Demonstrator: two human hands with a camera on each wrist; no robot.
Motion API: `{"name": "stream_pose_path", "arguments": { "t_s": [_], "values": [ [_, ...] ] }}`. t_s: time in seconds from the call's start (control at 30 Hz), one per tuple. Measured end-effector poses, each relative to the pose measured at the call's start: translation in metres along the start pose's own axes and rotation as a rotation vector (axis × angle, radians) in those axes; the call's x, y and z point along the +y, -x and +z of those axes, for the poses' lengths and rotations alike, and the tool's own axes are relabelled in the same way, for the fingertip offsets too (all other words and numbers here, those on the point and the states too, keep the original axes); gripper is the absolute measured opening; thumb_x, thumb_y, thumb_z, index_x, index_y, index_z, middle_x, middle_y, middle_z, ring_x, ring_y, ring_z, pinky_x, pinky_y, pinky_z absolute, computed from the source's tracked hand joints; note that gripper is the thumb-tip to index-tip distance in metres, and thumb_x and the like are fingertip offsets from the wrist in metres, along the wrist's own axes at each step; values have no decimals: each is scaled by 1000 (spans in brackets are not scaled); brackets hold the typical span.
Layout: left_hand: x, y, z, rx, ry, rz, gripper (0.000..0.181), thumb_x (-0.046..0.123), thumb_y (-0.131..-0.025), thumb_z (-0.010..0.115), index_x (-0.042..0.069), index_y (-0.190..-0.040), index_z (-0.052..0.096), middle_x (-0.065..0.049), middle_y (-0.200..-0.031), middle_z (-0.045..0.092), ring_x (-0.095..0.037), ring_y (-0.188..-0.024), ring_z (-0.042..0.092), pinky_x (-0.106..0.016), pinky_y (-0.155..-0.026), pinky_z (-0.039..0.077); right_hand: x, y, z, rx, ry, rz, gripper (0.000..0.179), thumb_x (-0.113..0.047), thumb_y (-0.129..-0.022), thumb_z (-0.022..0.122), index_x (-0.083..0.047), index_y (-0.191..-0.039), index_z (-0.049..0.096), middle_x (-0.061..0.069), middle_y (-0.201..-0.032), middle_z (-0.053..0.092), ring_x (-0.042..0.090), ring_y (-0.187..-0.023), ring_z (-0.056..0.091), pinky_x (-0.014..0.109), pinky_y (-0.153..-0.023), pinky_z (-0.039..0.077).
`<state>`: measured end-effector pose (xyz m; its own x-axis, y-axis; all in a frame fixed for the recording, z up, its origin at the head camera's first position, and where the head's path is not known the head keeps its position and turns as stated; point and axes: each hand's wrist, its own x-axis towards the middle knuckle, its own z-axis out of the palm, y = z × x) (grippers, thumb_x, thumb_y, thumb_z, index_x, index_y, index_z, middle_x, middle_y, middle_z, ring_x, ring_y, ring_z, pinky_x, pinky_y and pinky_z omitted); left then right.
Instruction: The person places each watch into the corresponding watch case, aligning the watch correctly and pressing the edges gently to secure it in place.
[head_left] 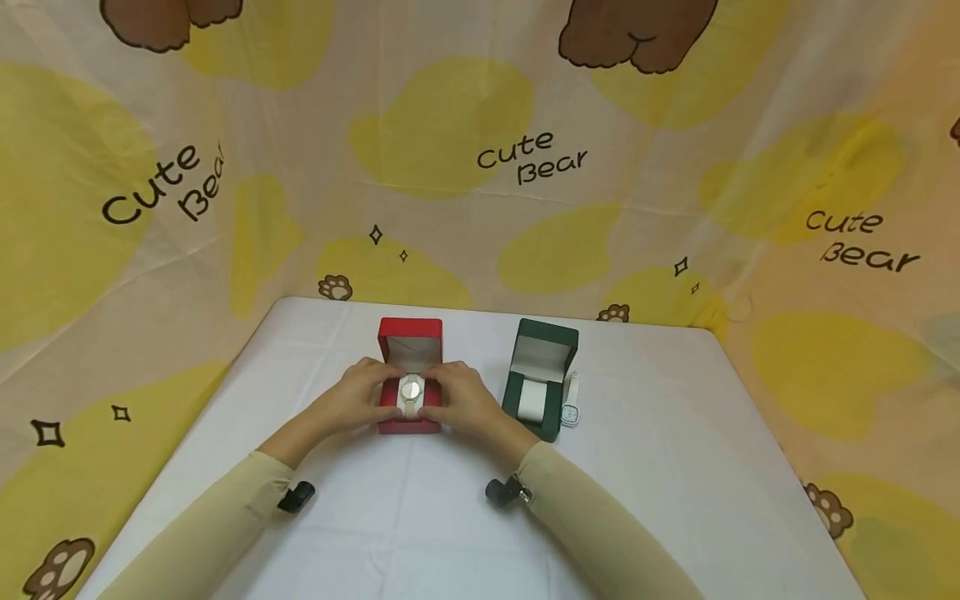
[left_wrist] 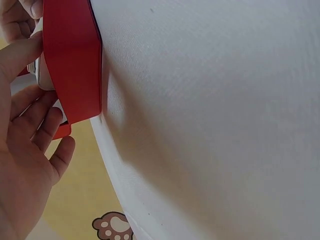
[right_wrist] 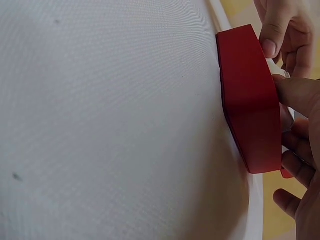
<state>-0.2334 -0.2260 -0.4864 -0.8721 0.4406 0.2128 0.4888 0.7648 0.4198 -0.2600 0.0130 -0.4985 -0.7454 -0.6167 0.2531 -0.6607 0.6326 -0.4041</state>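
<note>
A red watch box (head_left: 410,326) stands with its lid up on the white table. In it, a pale-strapped watch (head_left: 410,390) with a round face lies around a white cushion (left_wrist: 45,77). My left hand (head_left: 351,398) grips the watch and its cushion from the left, thumb at the near end and fingers at the far end. From the right, my right hand (head_left: 467,400) holds them the same way. Both wrist views show the plain red side of the box (right_wrist: 250,100); it hides part of the fingertips and most of the watch.
Right of the red box, a green watch box (head_left: 549,333) stands with its lid raised and a bare white cushion (head_left: 532,402) inside. A second watch (head_left: 570,415), light-strapped with a squarish face, lies against its right side. A printed cloth (head_left: 442,125) hangs behind the table.
</note>
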Motion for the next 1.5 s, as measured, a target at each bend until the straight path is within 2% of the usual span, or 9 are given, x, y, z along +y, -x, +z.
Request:
{"name": "stream_pose_path", "arguments": {
  "t_s": [0.37, 0.5, 0.67, 0.83, 1.07, 1.3, 1.5],
  "values": [
    [3, 1, -4, -3, -7, 3, 60, 37, -73, 82, 16, -125, 61, 1, -117, 64, -20, -111, 49, -46, -96, 38, 2, 0, -3, -9, -12, -8, 60, -48, -78, 75, -21, -128, 58, -5, -123, 63, 14, -117, 51, 38, -103, 39],
    [4, 3, -7, 2, 34, -20, 62, 37, -73, 82, 16, -127, 60, -2, -120, 64, -21, -113, 48, -47, -97, 39, 5, 1, -6, 10, -41, -27, 56, -44, -80, 75, -21, -128, 59, -5, -124, 63, 14, -118, 52, 36, -104, 39],
    [3, 7, -15, -6, 109, -79, 64, 38, -75, 81, 17, -131, 58, -5, -124, 60, -23, -118, 48, -51, -99, 42, 10, 5, -16, 44, -101, -25, 51, -39, -82, 74, -21, -128, 59, -6, -124, 63, 14, -118, 52, 36, -102, 41],
    [-2, 9, -23, 6, 148, -69, 65, 40, -76, 80, 15, -132, 58, -6, -126, 60, -23, -117, 49, -50, -99, 43, 16, 7, -25, 95, -145, -6, 48, -38, -83, 74, -20, -126, 61, -6, -123, 64, 13, -119, 53, 36, -102, 42],
    [-10, 14, -36, 17, 164, -88, 61, 41, -79, 78, 18, -132, 58, 0, -126, 58, -22, -117, 49, -49, -96, 45, 22, 8, -38, 153, -195, 39, 46, -36, -84, 73, -16, -124, 63, -6, -123, 63, 13, -118, 54, 36, -101, 44],
    [-17, 18, -50, 50, 153, -132, 61, 50, -82, 71, 21, -133, 55, 2, -132, 54, -22, -123, 47, -51, -101, 40, 24, 5, -50, 191, -247, 86, 45, -38, -86, 71, -18, -125, 62, -8, -123, 63, 10, -118, 54, 34, -102, 43],
    [-18, 12, -62, 82, 166, -160, 62, 53, -81, 71, 22, -132, 55, 4, -133, 54, -24, -122, 48, -51, -101, 40, 19, -1, -58, 200, -306, 99, 49, -41, -87, 68, -19, -130, 58, -8, -125, 61, 13, -117, 54, 39, -101, 44]
  ]
}}
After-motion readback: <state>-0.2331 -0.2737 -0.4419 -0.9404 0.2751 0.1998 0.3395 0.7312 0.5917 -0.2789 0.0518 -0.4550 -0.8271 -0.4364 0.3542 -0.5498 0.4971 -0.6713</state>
